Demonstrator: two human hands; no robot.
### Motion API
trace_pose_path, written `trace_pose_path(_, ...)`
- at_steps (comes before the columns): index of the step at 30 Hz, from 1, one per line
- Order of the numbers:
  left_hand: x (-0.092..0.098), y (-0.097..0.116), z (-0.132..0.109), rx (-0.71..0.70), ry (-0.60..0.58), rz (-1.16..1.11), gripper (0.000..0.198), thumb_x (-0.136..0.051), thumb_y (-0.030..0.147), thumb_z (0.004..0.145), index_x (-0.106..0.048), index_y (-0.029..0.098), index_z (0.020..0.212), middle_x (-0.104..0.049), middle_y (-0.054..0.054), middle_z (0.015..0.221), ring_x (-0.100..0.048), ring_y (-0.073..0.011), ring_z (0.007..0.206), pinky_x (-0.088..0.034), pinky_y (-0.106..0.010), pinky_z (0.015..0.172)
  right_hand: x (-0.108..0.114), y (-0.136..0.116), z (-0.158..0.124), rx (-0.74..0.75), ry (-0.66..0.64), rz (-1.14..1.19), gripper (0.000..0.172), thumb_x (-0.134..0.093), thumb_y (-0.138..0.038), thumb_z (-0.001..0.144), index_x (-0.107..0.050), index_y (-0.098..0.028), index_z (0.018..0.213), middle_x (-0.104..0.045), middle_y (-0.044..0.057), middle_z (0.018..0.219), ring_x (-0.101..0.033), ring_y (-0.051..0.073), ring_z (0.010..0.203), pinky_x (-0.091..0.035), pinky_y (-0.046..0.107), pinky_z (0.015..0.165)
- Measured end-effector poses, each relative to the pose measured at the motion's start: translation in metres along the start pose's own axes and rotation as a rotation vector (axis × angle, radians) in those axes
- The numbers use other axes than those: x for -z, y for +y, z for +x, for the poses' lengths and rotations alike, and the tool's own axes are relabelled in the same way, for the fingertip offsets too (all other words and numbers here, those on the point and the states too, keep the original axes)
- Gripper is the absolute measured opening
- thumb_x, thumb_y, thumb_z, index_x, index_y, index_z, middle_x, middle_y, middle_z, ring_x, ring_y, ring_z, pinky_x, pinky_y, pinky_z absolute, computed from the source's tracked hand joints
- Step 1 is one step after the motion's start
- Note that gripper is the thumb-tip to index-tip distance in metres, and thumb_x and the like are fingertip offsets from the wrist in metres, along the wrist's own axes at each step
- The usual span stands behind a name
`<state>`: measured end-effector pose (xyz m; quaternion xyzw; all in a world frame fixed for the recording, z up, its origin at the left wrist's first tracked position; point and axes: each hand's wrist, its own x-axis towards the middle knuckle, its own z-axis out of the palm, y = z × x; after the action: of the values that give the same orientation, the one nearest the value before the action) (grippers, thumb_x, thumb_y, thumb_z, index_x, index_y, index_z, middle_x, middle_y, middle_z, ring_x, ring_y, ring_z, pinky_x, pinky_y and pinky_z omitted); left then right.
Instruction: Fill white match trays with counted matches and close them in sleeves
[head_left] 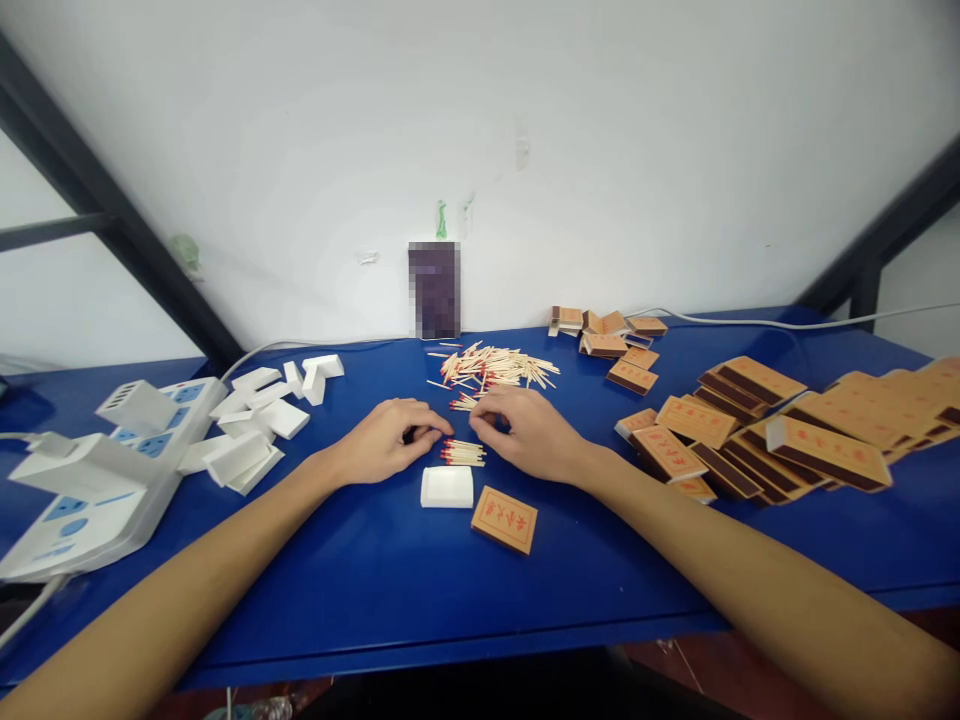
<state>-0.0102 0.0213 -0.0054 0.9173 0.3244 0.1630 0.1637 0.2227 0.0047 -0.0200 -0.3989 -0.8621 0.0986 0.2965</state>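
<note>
Here, left hand (pixel 390 440) and right hand (pixel 525 432) pinch the match bundle (pixel 465 454), centre of the desk (pixel 375 590); best keep red heads aligned.

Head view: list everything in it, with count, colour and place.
match bundle: one, pale sticks with red heads, between the hands
loose matches: one scattered pile, same colours, behind the hands
inner tray: one, white, just in front of the hands
matchbox: one, orange with red print, right of that tray
matchbox heap: many, orange and brown, right side
spare trays: many, white, left of centre
power strips: at least two, white and blue, far left
table: one, blue
left hand: fingertips at the bundle's left end
right hand: fingertips just behind the bundle
</note>
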Motion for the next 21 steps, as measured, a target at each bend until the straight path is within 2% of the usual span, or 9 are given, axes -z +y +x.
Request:
trace_pose_path(2, -0.001, -0.001, 0.000, 0.022, 0.025, 0.004, 0.027, -0.045, 0.023, 0.094, -0.069, 0.020, 0.106, -0.063, -0.001, 0.077, -0.052, -0.0127, 0.066, -0.042, -0.027, 0.069, -0.002, 0.007, 0.001, -0.063, 0.088, -0.062, 0.014, -0.054, -0.019, 0.090, -0.067, -0.019, 0.087, -0.063, 0.004, 0.083, -0.057, 0.018, 0.081, -0.042, 0.031, 0.074)
trace_pose_path(5, -0.003, -0.003, 0.000, 0.053, 0.059, 0.038, 0.028, -0.045, 0.022, 0.093, -0.067, 0.019, 0.110, -0.060, -0.001, 0.077, -0.051, -0.0138, 0.068, -0.042, -0.028, 0.069, -0.005, 0.015, 0.002, -0.065, 0.146, -0.130, 0.017, -0.057, -0.019, 0.088, -0.067, -0.020, 0.101, -0.064, 0.007, 0.096, -0.058, 0.022, 0.094, -0.045, 0.035, 0.084)
trace_pose_path(11, -0.004, -0.005, 0.002, 0.122, 0.074, 0.090, 0.030, -0.046, 0.024, 0.093, -0.064, 0.019, 0.117, -0.055, 0.001, 0.072, -0.050, -0.0160, 0.070, -0.040, -0.030, 0.069, -0.008, 0.010, 0.006, -0.034, 0.073, -0.174, 0.019, -0.057, -0.019, 0.090, -0.067, -0.016, 0.106, -0.063, 0.011, 0.101, -0.058, 0.025, 0.100, -0.048, 0.039, 0.090)
trace_pose_path(21, -0.004, -0.006, 0.002, 0.118, 0.060, 0.099, 0.030, -0.047, 0.024, 0.093, -0.063, 0.019, 0.118, -0.054, 0.001, 0.072, -0.050, -0.0161, 0.070, -0.039, -0.030, 0.069, -0.012, 0.015, 0.008, -0.064, 0.041, -0.142, 0.018, -0.057, -0.023, 0.092, -0.069, -0.014, 0.103, -0.064, 0.012, 0.101, -0.059, 0.025, 0.101, -0.048, 0.040, 0.091)
